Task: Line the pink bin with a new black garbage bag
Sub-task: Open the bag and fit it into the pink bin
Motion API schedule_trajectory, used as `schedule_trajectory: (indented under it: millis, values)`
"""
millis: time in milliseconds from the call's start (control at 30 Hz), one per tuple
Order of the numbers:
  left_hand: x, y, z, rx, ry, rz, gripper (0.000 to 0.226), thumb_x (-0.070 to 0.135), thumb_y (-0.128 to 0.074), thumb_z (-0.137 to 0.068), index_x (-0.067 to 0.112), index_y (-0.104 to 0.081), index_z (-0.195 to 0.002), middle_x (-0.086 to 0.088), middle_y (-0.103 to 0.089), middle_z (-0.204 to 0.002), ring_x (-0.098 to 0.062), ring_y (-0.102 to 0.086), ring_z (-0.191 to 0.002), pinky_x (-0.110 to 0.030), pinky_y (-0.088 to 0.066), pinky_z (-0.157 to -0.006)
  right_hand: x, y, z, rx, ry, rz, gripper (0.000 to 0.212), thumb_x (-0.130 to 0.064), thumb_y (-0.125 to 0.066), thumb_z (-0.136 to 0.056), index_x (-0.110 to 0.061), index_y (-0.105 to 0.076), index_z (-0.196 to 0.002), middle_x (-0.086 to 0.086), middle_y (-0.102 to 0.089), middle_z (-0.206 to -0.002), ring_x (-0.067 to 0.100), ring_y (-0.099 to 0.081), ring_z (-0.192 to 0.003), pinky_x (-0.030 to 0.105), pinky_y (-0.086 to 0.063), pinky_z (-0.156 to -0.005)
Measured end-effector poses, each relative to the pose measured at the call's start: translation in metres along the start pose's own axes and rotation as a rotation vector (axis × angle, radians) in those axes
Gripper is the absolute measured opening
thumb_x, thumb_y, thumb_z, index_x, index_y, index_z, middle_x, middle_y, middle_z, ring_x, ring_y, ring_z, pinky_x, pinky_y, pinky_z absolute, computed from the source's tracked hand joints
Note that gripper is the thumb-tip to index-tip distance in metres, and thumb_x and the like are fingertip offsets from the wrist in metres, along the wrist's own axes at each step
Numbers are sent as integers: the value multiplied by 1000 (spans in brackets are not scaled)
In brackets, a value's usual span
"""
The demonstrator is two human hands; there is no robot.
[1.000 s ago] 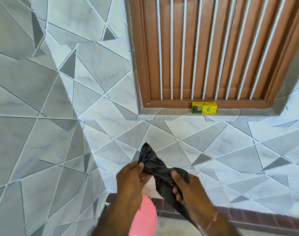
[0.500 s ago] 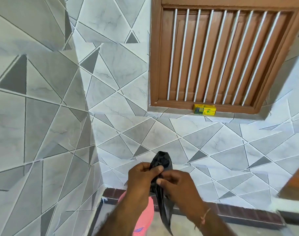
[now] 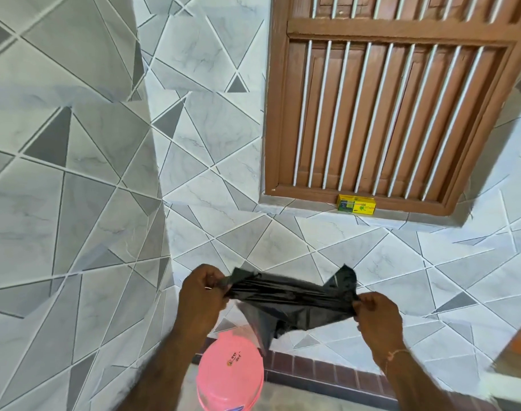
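Observation:
A black garbage bag (image 3: 292, 302) is stretched sideways in the air between my hands, with a loose flap hanging down. My left hand (image 3: 201, 295) pinches its left end and my right hand (image 3: 376, 312) pinches its right end. Below, on the floor by the wall corner, stands the pink bin (image 3: 229, 372) with its pink lid on and a small sticker on top. The bag hangs above and slightly right of the bin, apart from it.
Grey and white tiled walls meet in a corner at the left. A brown wooden window (image 3: 387, 108) with white bars is set in the wall ahead. A yellow box (image 3: 356, 204) lies on its sill. Dark red skirting tiles (image 3: 318, 366) run along the floor.
My hands have moved apart, pulling the crumpled bag out into a wide strip. The view has tilted down, so more of the pink bin shows.

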State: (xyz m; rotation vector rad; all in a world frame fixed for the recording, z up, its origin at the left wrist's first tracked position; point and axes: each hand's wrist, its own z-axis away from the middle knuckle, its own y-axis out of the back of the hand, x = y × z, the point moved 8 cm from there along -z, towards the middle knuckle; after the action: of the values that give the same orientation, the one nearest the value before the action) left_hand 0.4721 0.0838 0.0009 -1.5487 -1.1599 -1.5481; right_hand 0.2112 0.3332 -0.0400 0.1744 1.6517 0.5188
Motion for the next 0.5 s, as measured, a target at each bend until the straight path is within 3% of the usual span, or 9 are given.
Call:
schedule_trajectory:
  millis: [67, 133, 167, 200, 267, 333, 400, 500]
  values:
    - [6, -14, 3, -45, -26, 11, 19, -6, -63, -83, 11, -55, -83, -17, -63, -85, -30, -64, -70, -29, -58, -57, -24, 6, 6, 96, 236, 247, 31, -12, -72, -76, -10, -64, -107, 14, -64, -91, 40, -62, -97, 45, -46, -91]
    - [12, -31, 6, -81, -55, 21, 29, -5, -61, -83, 22, -53, -81, -16, -63, -89, -26, -61, -70, -37, -61, -60, -70, 12, 32, 241, 589, 311, 47, -17, -74, -78, -9, -58, -121, 13, -62, -113, 32, -55, -111, 38, -37, -99]
    - [15, -38, 7, -100, -65, 6, 33, -5, -59, -83, 27, -52, -78, -13, -64, -88, -24, -60, -70, -41, -61, -63, -93, 7, 47, 184, 722, 258, 49, -23, -74, -79, -13, -57, -124, 6, -60, -120, 25, -52, -115, 34, -36, -101]
    - [18, -45, 8, -126, -76, 4, 35, -6, -59, -82, 27, -51, -76, -11, -64, -87, -22, -60, -70, -42, -61, -64, -109, -6, 57, 14, 791, 189, 51, -30, -74, -79, -19, -56, -126, -3, -58, -124, 16, -51, -116, 29, -37, -102]
    - [25, -57, 11, -175, -85, 39, 32, -6, -59, -82, 23, -50, -75, -10, -62, -82, -20, -59, -67, -36, -60, -59, -118, -48, 69, -449, 678, 152, 56, -42, -74, -76, -35, -54, -127, -18, -58, -123, -1, -51, -112, 21, -41, -99]
    - [35, -62, 15, -193, -100, 71, 28, -7, -63, -80, 17, -50, -74, -3, -60, -70, -18, -56, -61, -28, -54, -51, -104, -80, 69, -663, 565, 196, 34, -36, -73, -76, -37, -62, -108, -15, -66, -101, -2, -60, -93, 23, -49, -86]
    - [41, -59, 15, -180, -119, 81, 28, -10, -68, -75, 13, -52, -73, 2, -59, -61, -15, -54, -56, -24, -46, -46, -98, -87, 59, -602, 528, 184, 9, -25, -69, -76, -28, -61, -76, -10, -60, -69, 6, -53, -65, 29, -46, -65]
    - [42, -48, 12, -224, -147, -24, 28, -4, -77, -68, 10, -54, -74, -7, -60, -68, -16, -54, -61, -29, -46, -52, -87, -77, 37, -463, 447, 75, 24, -9, -68, -76, -24, -58, -60, -9, -57, -59, 8, -50, -58, 26, -39, -59]
